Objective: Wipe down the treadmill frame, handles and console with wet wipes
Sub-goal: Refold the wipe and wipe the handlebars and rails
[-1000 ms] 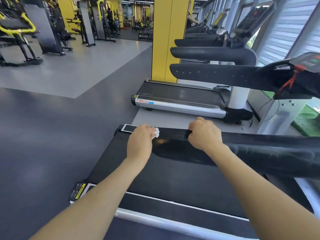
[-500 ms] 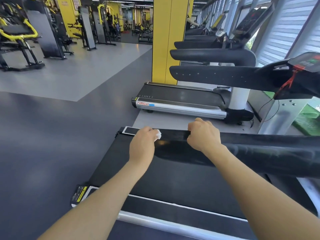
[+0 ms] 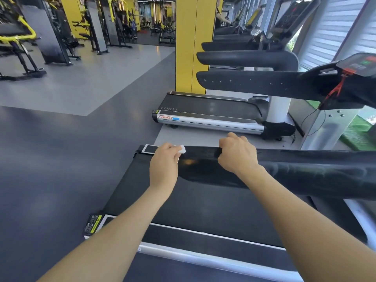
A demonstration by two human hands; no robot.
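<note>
The long black padded treadmill handrail (image 3: 284, 171) runs across the view, above the black running belt (image 3: 203, 210) and the silver side frame rail (image 3: 203, 259) of the same machine; the console (image 3: 362, 64) with red and green markings sits well to the right of both hands. The right hand (image 3: 237, 154) is closed around the handrail, fingers curled over its top edge, steadying it. The left hand (image 3: 163, 161) sits at the rounded end of the handrail, just left of the right-hand grip, and is closed on a small white wet wipe (image 3: 181, 149); only a bunched corner of the wipe shows beyond the fingers, against the top of the rail. Assessment: the handrail end is being wiped, while the frame and console appear still to be done. Risks from here: the wipe is wadded small, so little of it meets the rail and streaks or missed strips are likely. The section under the right-hand grip will stay unwiped unless that hand is relocated. A wet, glossy rail may let the steadying grip slide. A dripping wipe carried to the console could put moisture on its panel.
</note>
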